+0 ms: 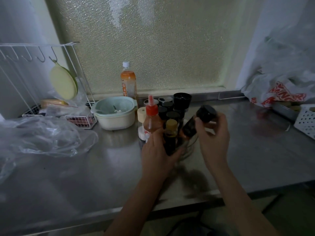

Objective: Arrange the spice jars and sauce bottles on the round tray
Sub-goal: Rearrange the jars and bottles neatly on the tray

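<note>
Dim steel counter (255,150) under frosted window (153,40), left hand (156,155) gripping dark bottle (170,137), right hand (213,138) gripping black-capped jar (197,121)

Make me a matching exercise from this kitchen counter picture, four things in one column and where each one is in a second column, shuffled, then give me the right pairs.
Things
1. Dark jar with a black lid
2. Orange squeeze bottle with a red nozzle cap
3. Pale green round bowl
4. Tall clear bottle with a white cap

Places
A. Standing against the frosted window
B. Tilted in the right hand
C. Left of the crowded bottles, on the steel counter
D. Upright among the bottles, just above the left hand

Pairs: 1-B, 2-D, 3-C, 4-A
</note>
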